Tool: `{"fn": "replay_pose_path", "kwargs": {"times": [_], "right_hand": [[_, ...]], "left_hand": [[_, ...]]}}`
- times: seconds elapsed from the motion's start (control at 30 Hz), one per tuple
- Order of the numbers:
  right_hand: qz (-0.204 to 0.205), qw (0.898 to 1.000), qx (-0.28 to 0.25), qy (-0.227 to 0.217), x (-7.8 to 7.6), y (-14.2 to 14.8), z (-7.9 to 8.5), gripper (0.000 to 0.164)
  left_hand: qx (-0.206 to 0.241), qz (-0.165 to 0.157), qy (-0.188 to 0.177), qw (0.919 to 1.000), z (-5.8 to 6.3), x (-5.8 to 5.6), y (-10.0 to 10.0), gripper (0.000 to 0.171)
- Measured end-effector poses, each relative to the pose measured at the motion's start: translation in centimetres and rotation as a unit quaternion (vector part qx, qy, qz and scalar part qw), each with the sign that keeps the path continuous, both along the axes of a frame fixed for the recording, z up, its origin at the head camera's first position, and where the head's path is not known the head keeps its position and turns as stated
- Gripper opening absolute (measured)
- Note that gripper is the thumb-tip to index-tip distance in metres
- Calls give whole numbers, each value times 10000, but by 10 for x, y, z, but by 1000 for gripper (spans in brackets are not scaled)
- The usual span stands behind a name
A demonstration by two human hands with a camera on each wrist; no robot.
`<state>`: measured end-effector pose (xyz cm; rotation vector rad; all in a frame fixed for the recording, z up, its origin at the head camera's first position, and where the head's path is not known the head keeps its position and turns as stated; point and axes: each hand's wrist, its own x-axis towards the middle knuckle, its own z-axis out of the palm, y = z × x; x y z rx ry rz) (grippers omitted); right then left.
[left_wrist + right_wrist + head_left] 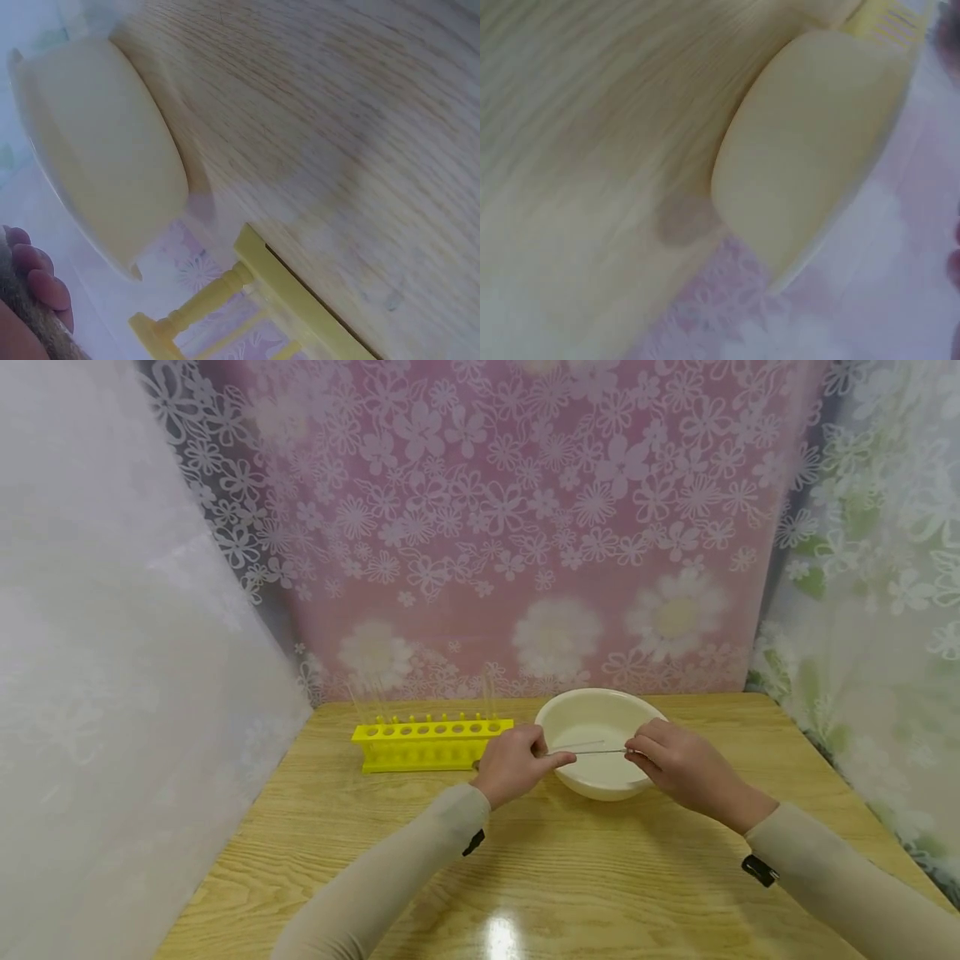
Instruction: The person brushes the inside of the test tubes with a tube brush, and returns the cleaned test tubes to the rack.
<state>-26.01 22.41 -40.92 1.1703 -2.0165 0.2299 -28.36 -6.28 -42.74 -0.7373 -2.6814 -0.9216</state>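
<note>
A thin wire [596,752] stretches above the cream basin [600,789], its left end clasped in the person's left grip [519,766], its other end pinched by the right grip [675,767]. Left of the basin, on the wood-grain counter [600,877], a yellow rack [431,737] holds clear tubes [489,695] toward both ends.

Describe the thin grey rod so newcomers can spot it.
Find the round cream bowl on the wood-grained table. Across its opening in the head view, the thin grey rod runs between the left hand and right hand, darker than the pale streak above.
</note>
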Motion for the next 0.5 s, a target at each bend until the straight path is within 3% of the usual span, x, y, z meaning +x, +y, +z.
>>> {"fn": "replay_pose_path", "kwargs": {"times": [0.03,0.17,0.3,0.37,0.43,0.5], "right_hand": [[35,9996,182,213,0,0,0,42],[-1,9927,851,848,0,3,1,43],[64,9923,872,872,-1,3,1,43],[98,9968,656,438,1,2,1,40],[129,9985,293,-446,3,1,2,30],[69,9870,-92,-1603,7,1,4,19]], "left_hand": [[16,-2,-26,10000,0,1,0,52],[41,-17,51,10000,0,3,1,51],[-45,-39,245,9997,-1,2,0,51],[-137,-26,382,9992,-2,2,-1,51],[-247,-13,542,9982,-3,1,-1,51],[-343,-5,714,9969,-3,1,-1,51]]}}
